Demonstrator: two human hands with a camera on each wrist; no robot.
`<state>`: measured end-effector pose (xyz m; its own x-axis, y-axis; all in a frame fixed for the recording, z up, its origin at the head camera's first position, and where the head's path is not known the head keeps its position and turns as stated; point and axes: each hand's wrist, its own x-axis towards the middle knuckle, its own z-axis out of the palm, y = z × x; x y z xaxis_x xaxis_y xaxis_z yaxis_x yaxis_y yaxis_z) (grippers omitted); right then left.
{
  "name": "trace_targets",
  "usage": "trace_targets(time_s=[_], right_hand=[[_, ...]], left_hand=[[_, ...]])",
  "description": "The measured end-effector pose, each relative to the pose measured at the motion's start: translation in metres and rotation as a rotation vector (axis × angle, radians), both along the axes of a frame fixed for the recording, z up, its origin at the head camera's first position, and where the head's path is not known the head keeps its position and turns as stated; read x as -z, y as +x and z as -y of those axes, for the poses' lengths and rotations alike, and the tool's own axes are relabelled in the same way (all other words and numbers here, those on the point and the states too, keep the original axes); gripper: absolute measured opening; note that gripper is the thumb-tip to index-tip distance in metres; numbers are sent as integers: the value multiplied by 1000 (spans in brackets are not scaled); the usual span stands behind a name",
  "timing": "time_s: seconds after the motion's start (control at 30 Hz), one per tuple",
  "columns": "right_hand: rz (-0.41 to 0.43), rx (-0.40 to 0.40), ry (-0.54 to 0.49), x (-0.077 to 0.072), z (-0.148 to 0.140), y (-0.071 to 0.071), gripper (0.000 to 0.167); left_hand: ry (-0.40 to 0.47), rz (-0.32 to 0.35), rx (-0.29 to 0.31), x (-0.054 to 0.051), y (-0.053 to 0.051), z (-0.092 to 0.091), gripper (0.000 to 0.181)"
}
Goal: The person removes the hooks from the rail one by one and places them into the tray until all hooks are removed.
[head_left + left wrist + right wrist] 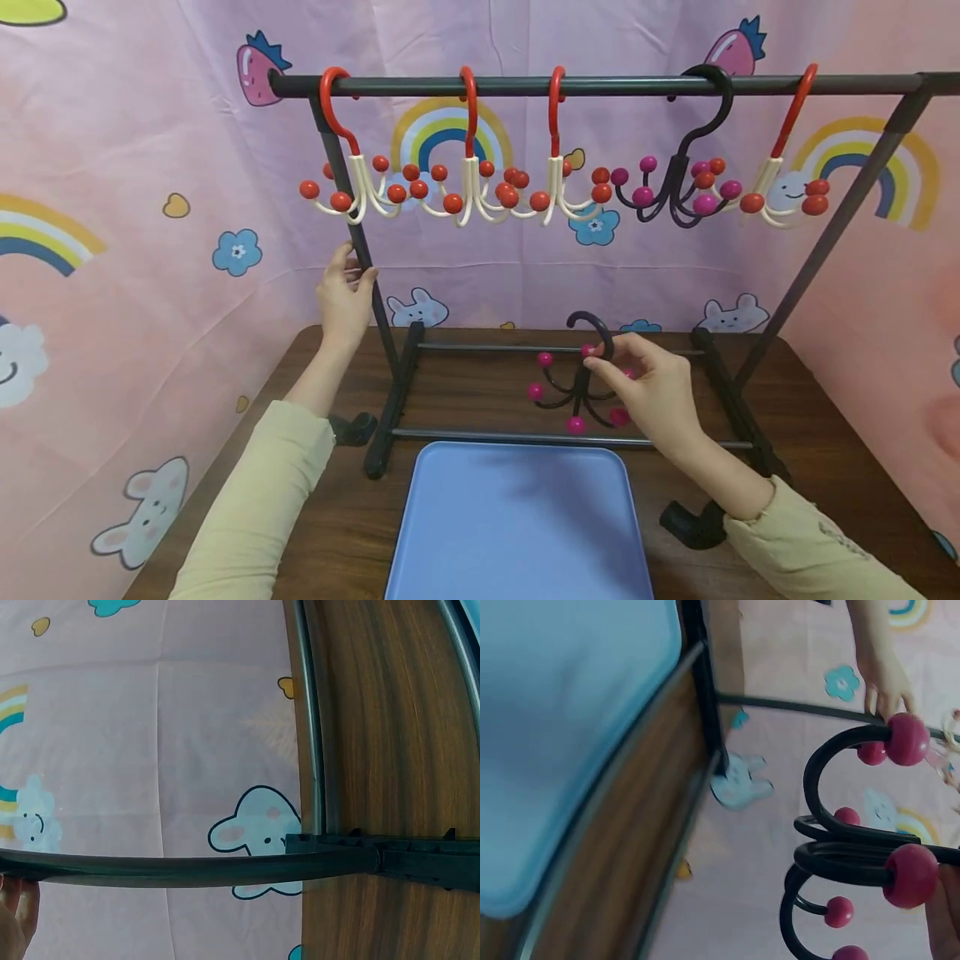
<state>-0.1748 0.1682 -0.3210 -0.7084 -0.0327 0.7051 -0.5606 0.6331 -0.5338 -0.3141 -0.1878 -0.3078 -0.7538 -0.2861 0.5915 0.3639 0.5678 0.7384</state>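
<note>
My right hand (660,392) pinches a black multi-arm hook hanger (581,379) with pink ball tips near the base of its hook. It is held in the air above the lower bars of a black rack, hook end up. In the right wrist view the hanger's curved arms and pink balls (911,876) fill the right side. My left hand (345,304) grips the left upright post (382,325) of the rack, thumb on the near side. Only its fingers (19,907) show at the edge of the left wrist view, against the post.
On the top bar (615,86) hang several cream hangers with red hooks and balls (471,175), plus one black hanger with pink balls (678,179). A blue tray (517,533) lies on the wooden table (345,508) in front of the rack. Patterned cloth (225,167) surrounds the table.
</note>
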Motion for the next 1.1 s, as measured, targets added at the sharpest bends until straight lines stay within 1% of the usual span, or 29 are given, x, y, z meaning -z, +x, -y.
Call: trace_targets(time_s=[0.1,0.23,0.43,0.53,0.73,0.9,1.0,1.1], right_hand=[[27,-67,-22,14,15,0,13],[70,-146,-56,30,32,0,12],[137,-214,-115,54,55,5,13],[168,-248,-133,66,68,7,13],[235,-317,-122,88,95,9,14],[245,-326,-84,106,111,10,14],[251,-332,-52,114,120,11,13],[276,-340,-30,120,127,11,13]], left_hand=[[-4,-1,-3,0,2,1,41],[-3,-5,-4,1,1,2,40],[-9,15,-6,4,4,3,40],[-18,17,-13,3,3,2,40],[-27,-12,-25,1,0,0,40],[-17,-27,-17,2,-2,-3,40],[-8,-26,-18,2,-1,-2,40],[-6,-24,-21,3,0,0,41]])
